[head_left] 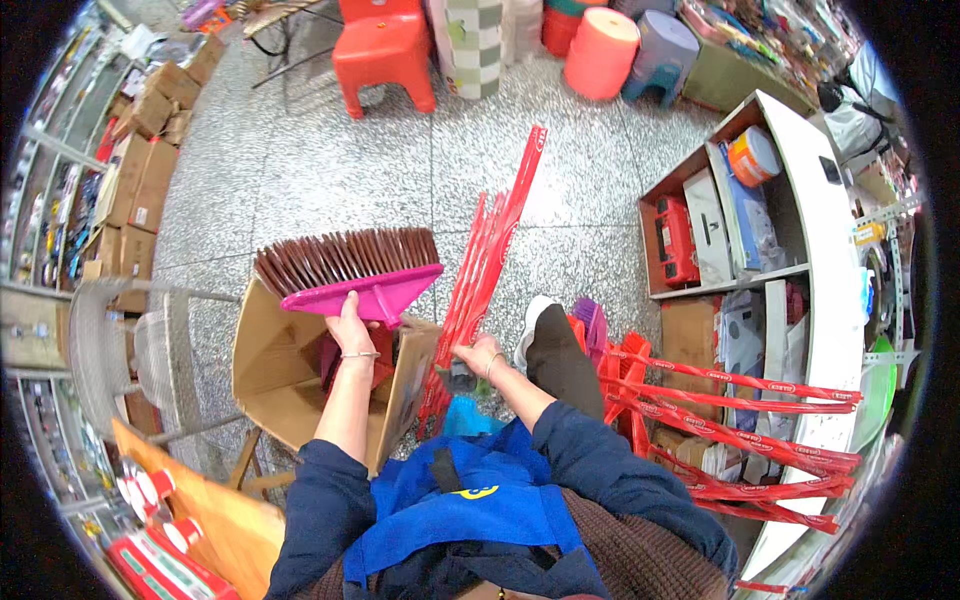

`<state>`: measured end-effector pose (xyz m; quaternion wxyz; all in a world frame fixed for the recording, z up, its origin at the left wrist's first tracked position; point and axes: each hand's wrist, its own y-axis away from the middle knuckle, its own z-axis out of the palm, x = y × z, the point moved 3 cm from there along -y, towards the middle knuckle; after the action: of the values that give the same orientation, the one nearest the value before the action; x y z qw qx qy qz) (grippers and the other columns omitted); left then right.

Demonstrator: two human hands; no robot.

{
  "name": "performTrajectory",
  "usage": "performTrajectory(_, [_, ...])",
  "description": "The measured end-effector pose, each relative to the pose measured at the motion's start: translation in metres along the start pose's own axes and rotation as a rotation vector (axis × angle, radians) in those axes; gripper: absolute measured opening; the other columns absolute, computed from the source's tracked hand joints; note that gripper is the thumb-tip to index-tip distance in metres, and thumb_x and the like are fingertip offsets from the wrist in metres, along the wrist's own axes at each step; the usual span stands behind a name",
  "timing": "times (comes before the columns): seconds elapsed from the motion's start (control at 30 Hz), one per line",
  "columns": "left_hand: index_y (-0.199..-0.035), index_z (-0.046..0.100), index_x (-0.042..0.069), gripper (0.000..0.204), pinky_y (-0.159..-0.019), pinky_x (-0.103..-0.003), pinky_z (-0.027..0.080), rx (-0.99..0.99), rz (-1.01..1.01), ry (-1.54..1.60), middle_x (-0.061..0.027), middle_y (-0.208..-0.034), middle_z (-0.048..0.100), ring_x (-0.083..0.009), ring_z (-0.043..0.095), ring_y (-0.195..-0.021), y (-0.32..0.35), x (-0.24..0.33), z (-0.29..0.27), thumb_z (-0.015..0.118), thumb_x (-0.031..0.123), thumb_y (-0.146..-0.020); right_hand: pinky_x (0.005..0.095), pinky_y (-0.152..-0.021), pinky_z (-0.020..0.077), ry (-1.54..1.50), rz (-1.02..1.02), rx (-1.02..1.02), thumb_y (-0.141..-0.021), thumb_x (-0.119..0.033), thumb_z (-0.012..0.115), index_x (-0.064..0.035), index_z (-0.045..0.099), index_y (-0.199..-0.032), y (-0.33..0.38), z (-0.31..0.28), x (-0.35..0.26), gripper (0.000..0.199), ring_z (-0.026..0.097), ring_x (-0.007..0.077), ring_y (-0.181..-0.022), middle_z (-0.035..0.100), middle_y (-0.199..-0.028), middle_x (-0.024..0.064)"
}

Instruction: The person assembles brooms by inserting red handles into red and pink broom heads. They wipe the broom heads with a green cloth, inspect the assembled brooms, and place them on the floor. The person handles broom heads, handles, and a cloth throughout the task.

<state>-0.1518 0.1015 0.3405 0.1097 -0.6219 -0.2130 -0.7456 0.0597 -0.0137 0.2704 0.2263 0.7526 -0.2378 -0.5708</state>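
The left hand (350, 325) is closed on a pink broom head (352, 272), its bristles pointing up above the fist. The right hand (478, 352) clasps a bundle of red handles (490, 255) running up from it, slanting right.

You're in a crowded household-goods shop: plastic stools (385, 50) stacked on the floor, cardboard cartons (140, 190) along packed shelves (50, 200), wrapped red broom handles (740, 420) piled up.

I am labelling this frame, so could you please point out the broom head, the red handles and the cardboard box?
broom head (352, 262): head view, on the bristles.
red handles (492, 250): head view, mid-length of the bundle.
cardboard box (268, 350): head view, inner wall.
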Motion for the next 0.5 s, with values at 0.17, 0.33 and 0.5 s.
performTrajectory(0.17, [-0.093, 0.055, 0.004, 0.014, -0.04, -0.027, 0.044, -0.087, 0.022, 0.115, -0.0052, -0.079, 0.06, -0.0147, 0.057, -0.055, 0.076, 0.078, -0.02, 0.06, 0.007, -0.08, 0.0377, -0.07, 0.0494, 0.27, -0.328, 0.12, -0.066, -0.037, 0.063, -0.0065, 0.067, -0.081, 0.053, -0.019, -0.054, 0.035, 0.064, 0.0286, -0.075, 0.066, -0.079, 0.0156])
performTrajectory(0.33, [-0.089, 0.06, 0.005, 0.013, -0.065, -0.03, 0.048, -0.096, -0.023, 0.29, -0.0019, -0.082, 0.061, -0.0139, 0.058, -0.07, 0.14, 0.105, -0.066, 0.064, 0.007, -0.077, 0.0328, -0.072, 0.047, -0.028, -0.35, -0.036, -0.073, -0.019, 0.067, -0.0008, 0.067, -0.091, 0.094, -0.033, -0.069, 0.025, 0.062, 0.0179, -0.076, 0.068, -0.085, 0.0087])
performTrajectory(0.5, [-0.095, 0.056, 0.005, 0.018, -0.039, -0.026, 0.045, -0.024, 0.124, 0.31, -0.005, -0.08, 0.061, -0.0149, 0.059, -0.064, 0.179, 0.126, -0.105, 0.061, 0.01, -0.079, 0.0259, -0.068, 0.0452, -0.19, -0.56, -0.158, -0.075, -0.004, 0.066, -0.0001, 0.061, -0.079, 0.126, -0.041, -0.083, 0.007, 0.055, 0.0112, -0.07, 0.061, -0.074, 0.0031])
